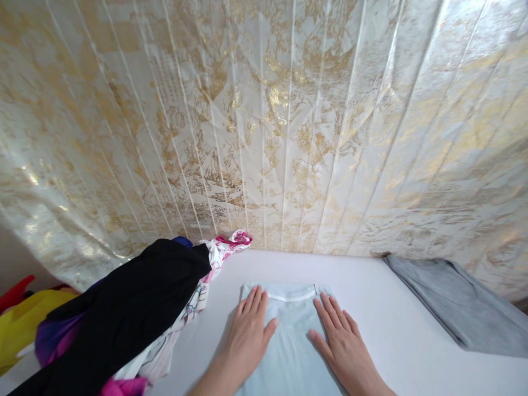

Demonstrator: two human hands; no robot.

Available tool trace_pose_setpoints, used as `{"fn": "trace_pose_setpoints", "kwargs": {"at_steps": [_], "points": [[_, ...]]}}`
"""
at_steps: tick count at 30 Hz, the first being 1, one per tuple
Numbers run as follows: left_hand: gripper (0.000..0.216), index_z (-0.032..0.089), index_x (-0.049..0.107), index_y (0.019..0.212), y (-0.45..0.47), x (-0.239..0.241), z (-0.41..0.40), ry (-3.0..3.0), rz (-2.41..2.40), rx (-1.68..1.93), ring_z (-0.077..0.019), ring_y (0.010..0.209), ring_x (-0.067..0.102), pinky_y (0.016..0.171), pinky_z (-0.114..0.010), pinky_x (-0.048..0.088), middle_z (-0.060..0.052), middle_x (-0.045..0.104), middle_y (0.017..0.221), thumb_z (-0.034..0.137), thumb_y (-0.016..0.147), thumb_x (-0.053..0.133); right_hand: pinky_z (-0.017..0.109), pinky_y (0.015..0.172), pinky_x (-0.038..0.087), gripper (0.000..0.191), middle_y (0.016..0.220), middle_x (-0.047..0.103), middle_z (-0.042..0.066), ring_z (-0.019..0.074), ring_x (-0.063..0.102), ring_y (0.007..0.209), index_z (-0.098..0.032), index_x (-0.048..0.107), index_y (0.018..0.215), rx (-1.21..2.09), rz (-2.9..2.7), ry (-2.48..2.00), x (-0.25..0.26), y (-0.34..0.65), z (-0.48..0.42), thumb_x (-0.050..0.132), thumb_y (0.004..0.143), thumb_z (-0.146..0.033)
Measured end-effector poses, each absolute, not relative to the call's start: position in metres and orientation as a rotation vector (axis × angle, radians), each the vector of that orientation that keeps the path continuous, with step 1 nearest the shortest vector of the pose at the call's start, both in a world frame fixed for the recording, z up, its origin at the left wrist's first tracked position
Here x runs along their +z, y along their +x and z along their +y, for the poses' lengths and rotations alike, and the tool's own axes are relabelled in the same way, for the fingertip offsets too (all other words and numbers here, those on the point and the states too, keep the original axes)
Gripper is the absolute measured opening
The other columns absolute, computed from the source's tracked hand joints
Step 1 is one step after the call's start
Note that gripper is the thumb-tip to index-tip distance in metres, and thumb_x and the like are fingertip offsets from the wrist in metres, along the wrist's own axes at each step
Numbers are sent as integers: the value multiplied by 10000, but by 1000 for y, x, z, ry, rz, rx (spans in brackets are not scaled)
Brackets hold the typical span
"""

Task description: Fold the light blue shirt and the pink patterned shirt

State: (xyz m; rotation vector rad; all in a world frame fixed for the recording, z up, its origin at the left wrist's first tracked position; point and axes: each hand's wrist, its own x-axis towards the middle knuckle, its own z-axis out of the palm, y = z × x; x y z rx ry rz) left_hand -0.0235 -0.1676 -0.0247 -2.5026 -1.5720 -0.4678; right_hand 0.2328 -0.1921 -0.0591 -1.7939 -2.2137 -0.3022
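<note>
Pressing flat on the light blue garment (pixel 291 341), both hands lay palm down with fingers spread wide and held nothing. The left hand (pixel 249 335) covered the garment's left half, its fingertips close to the white waistband (pixel 292 296) at 12 o'clock. The right hand (pixel 340 344) rested on the right half, fingers angled toward 11 o'clock. The two thumbs pointed inward and stood near each other but apart.

The garment lay at the near centre of the white table (pixel 371 286), waistband away from the person, its lower part running out of view at 6 o'clock.

The step in hand appeared to be smoothing. To do it well:
- Palms should stay flat, with even pressure, so the thin cloth would not bunch.
- Strokes should run outward from the centre line, toward 9 and 3 o'clock, pushing creases off the edges.
- The waistband should stay straight and square to the table edge.

At 9 o'clock a heap of clothes sat just beside the garment, topped by a black garment (pixel 124 313) over a white and pink printed cloth (pixel 223 250). A grey garment (pixel 457 308) lay well apart at 3 o'clock. A gold-patterned curtain (pixel 264 121) hung behind the table.
</note>
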Motion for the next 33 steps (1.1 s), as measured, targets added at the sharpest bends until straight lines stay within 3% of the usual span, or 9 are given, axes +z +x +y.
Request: {"fn": "trace_pose_setpoints", "kwargs": {"at_steps": [5,11,15,18,22,25,27,33], "points": [[508,120,343,1457,-37,-19,-161,-2473,-1626,-488,-246,1403,306,1076,-416,370,-138,307,1524,361,1015,271,485,1068,373,635,1519,348,65,266,348,1393,-206,400,1450,-312,-2204,-1797,-61,233,-192,331,945,-586],[582,160,279,1491,-37,-21,-175,-2661,-1638,-416,-235,1412,285,1097,-406,349,-118,297,1530,472,1001,321,474,1066,372,634,1513,361,70,264,351,1391,-196,413,1443,-358,-2197,-1769,-65,234,-190,343,944,-580],[515,166,202,1508,-50,-19,-167,-2552,-1758,-684,-197,1416,274,1106,-414,335,-120,301,1537,313,1015,218,483,1070,356,662,1492,399,109,281,384,1371,-149,440,1425,-408,-2163,-1737,-64,233,-192,358,938,-591],[504,162,276,1470,-69,-26,-173,-2409,-1823,-850,-219,1385,343,1077,-445,368,-142,372,1500,228,973,227,460,1082,335,667,1498,393,123,274,371,1379,-130,368,1462,-455,-2150,-1630,-60,225,-200,379,947,-554],[309,197,545,1152,-86,-36,-212,-2298,-1953,-916,-251,1202,532,939,-433,467,-129,554,1294,304,942,344,415,1083,329,696,1535,335,103,253,337,1399,-160,223,1519,-446,-2229,-1479,-58,205,-213,409,949,-513],[157,234,560,841,-86,-38,-246,-2321,-2000,-865,-267,1102,561,826,-402,481,-91,584,1168,367,881,487,433,1070,340,689,1529,348,98,272,338,1397,-178,260,1511,-409,-2261,-1479,-62,196,-218,405,941,-537],[136,235,536,762,-82,-36,-259,-2332,-1991,-848,-280,1080,555,801,-395,469,-86,574,1159,352,829,551,455,1066,342,681,1523,356,98,287,342,1393,-177,326,1487,-394,-2260,-1521,-64,194,-219,404,931,-563],[188,238,548,1038,-75,-22,-256,-2232,-2037,-945,-257,1024,558,817,-386,454,-81,572,1113,323,882,486,470,1051,372,632,1511,377,98,292,349,1389,-154,435,1428,-427,-2251,-1549,-66,196,-218,395,935,-547]]}}
